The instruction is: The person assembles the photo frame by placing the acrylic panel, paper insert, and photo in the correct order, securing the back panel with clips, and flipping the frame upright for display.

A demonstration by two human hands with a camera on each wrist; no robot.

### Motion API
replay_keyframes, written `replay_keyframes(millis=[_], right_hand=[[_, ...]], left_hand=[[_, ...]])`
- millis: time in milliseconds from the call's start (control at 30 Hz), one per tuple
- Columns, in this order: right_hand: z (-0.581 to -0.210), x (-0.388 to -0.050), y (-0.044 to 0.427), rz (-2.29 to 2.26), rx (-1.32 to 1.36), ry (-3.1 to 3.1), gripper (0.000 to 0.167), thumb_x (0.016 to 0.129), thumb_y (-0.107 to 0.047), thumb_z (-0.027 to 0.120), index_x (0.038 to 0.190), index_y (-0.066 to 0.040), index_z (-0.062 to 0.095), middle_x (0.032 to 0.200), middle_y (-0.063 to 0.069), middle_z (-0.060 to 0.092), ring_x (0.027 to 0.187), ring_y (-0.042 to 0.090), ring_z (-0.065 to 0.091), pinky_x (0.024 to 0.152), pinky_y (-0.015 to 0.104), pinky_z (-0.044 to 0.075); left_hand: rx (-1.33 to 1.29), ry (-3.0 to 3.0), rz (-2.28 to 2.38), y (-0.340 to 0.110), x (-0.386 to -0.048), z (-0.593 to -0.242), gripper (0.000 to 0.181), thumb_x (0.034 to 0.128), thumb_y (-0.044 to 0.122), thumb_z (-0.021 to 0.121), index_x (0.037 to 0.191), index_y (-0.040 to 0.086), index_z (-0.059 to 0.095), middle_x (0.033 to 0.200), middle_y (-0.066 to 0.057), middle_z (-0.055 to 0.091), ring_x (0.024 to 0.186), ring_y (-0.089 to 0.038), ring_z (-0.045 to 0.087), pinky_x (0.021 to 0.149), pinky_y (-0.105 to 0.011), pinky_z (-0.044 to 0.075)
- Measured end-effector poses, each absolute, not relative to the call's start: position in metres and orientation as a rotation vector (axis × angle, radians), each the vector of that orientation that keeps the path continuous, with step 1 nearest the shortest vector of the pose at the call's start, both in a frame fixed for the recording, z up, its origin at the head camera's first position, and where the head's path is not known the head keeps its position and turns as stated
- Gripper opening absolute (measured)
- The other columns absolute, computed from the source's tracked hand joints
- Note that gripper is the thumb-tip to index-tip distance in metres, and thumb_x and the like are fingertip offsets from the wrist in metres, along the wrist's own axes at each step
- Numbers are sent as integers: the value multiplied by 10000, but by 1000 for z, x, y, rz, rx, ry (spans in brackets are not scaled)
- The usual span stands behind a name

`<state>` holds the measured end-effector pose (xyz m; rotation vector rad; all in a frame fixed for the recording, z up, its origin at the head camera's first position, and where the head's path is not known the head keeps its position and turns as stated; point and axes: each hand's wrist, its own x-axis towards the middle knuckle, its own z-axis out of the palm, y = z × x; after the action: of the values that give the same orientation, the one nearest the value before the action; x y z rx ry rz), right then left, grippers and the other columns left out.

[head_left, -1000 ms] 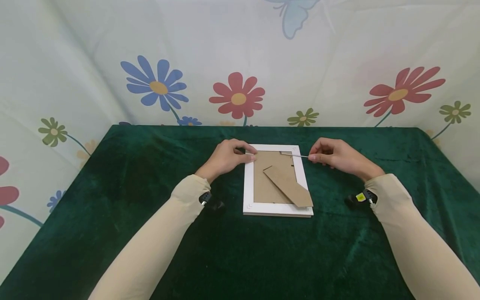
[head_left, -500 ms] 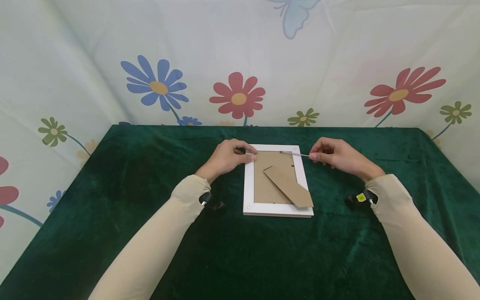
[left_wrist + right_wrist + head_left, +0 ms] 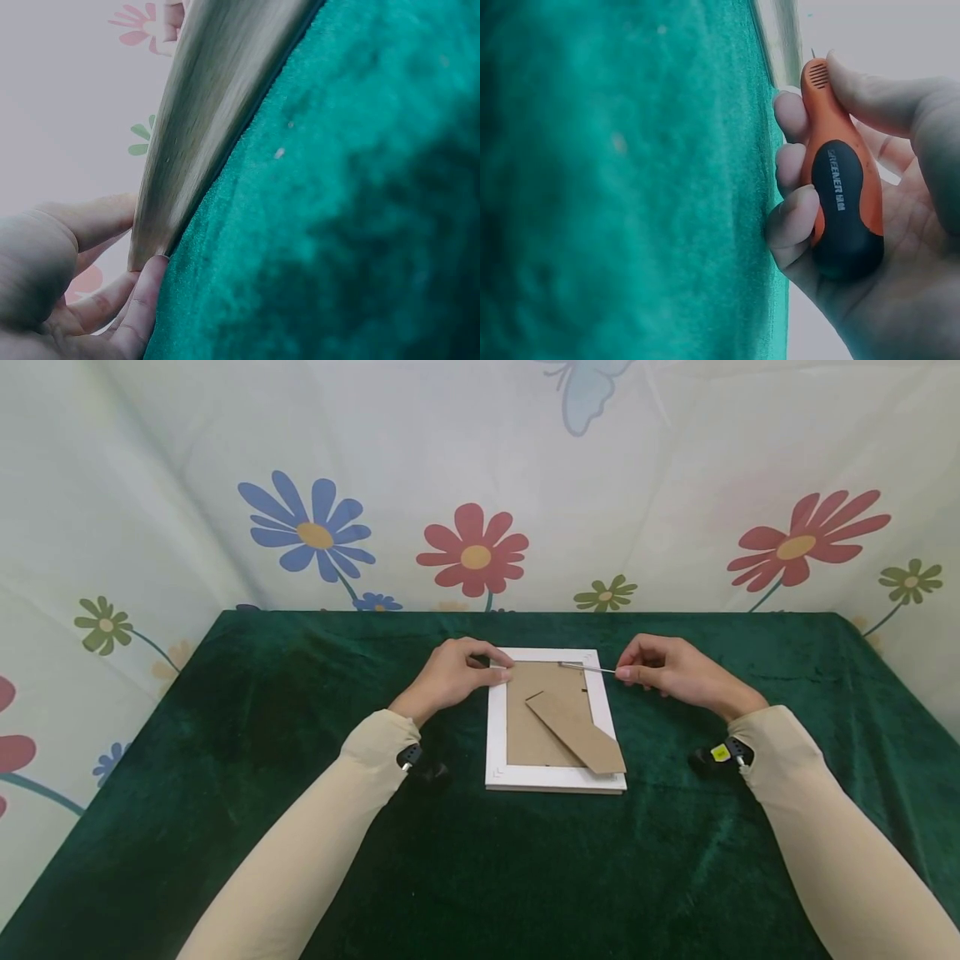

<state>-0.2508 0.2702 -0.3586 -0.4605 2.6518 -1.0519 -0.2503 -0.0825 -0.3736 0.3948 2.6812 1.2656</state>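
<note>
A white picture frame [image 3: 498, 718] lies face down on the green cloth, its brown backboard [image 3: 543, 681] showing and its brown stand leg [image 3: 581, 735] lying slantwise across the lower right. My left hand [image 3: 457, 675] pinches the far left corner, thumb on top; the left wrist view shows its fingers against the frame's wooden side [image 3: 195, 127]. My right hand [image 3: 671, 672] grips a screwdriver [image 3: 844, 180] by its orange and black handle. Its thin metal shaft [image 3: 596, 669] reaches over the frame's right border, with the tip at the backboard's top edge, near a small dark tab.
Dark green velvet cloth [image 3: 300, 710] covers the table. Behind it hangs a pale curtain [image 3: 660, 468] printed with flowers. Each wrist carries a small black camera on a strap.
The screwdriver's shaft has tilted slightly, its tip shifting a little along the backboard's top edge. Both hands and the frame stay almost where they were.
</note>
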Motion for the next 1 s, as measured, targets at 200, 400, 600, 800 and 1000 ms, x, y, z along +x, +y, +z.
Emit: replay_keyframes(millis=[200, 400, 600, 800, 1000], right_hand=[[-359, -252, 270, -1044, -478, 2645, 264, 1050, -331, 702, 1181, -104, 668, 1044, 105, 667, 899, 298, 581, 716, 331, 515], [-358, -253, 269, -1039, -497, 2641, 221, 1050, -292, 707, 1150, -96, 679, 1027, 105, 671, 878, 295, 582, 697, 323, 510], [-356, -253, 268, -1032, -515, 2639, 177, 1053, -256, 704, 1122, -94, 684, 1008, 105, 668, 864, 292, 579, 683, 325, 509], [-355, -251, 267, -1018, -514, 2644, 170, 1051, -264, 707, 1102, -103, 691, 998, 98, 667, 858, 287, 579, 683, 331, 508], [-353, -250, 266, -1019, -514, 2646, 171, 1049, -275, 709, 1090, -110, 695, 1000, 94, 666, 857, 290, 585, 687, 333, 510]], left_hand=[[397, 2680, 1271, -83, -251, -375, 283, 994, 304, 776, 1255, 195, 792, 1404, -72, 611, 1115, -263, 631, 971, -471, 573], [399, 2679, 1276, -83, -252, -377, 280, 994, 307, 777, 1252, 200, 793, 1406, -67, 609, 1113, -262, 632, 971, -471, 573], [389, 2681, 1277, -83, -251, -376, 276, 995, 309, 776, 1250, 205, 792, 1415, -66, 600, 1120, -263, 623, 976, -478, 567], [389, 2680, 1274, -83, -251, -376, 278, 994, 309, 777, 1251, 203, 792, 1418, -66, 600, 1120, -261, 624, 980, -477, 567], [401, 2683, 1273, -83, -252, -377, 294, 989, 313, 784, 1261, 201, 790, 1410, -64, 605, 1120, -264, 620, 974, -465, 568]])
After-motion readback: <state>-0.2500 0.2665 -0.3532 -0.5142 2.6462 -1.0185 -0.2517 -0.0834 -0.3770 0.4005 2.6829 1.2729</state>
